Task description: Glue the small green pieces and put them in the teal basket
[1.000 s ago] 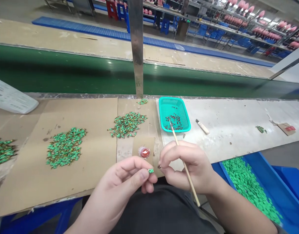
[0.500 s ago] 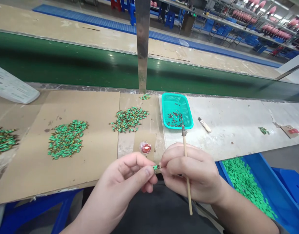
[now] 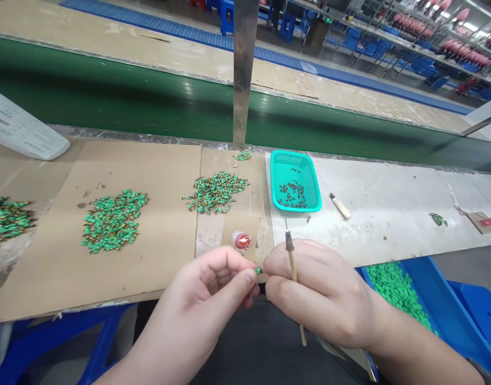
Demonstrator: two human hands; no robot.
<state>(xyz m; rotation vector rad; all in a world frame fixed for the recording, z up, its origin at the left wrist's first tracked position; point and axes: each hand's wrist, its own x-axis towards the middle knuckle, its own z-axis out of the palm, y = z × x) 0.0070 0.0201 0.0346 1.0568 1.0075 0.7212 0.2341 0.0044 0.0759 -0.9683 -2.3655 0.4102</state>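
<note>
Pinched between the thumb and forefinger of my left hand point(image 3: 217, 294) is a tiny green and dark piece point(image 3: 258, 270). My right hand point(image 3: 321, 289) is closed, its fingertips meeting the other end of that piece. A thin wooden-handled tool with a dark metal tip and fine needle point(image 3: 292, 262) is held across the right hand's fingers, tip pointing up. Just beyond my hands lies a small round red container point(image 3: 242, 240) on a cardboard square. A turquoise basket point(image 3: 318, 206) with small dark bits stands behind my right hand.
Piles of green and gold pieces point(image 3: 115, 220) lie on cardboard to the left, with another pile point(image 3: 217, 191) at the centre. A white-handled brush-like tool point(image 3: 340, 206) lies right of the basket. A blue bin point(image 3: 449, 310) holds green discs. A metal post point(image 3: 244, 75) rises behind.
My right hand has turned over, knuckles now more upward, and the tool's tip has swung left and lower. The left hand keeps its pinch. The view has shifted slightly.
</note>
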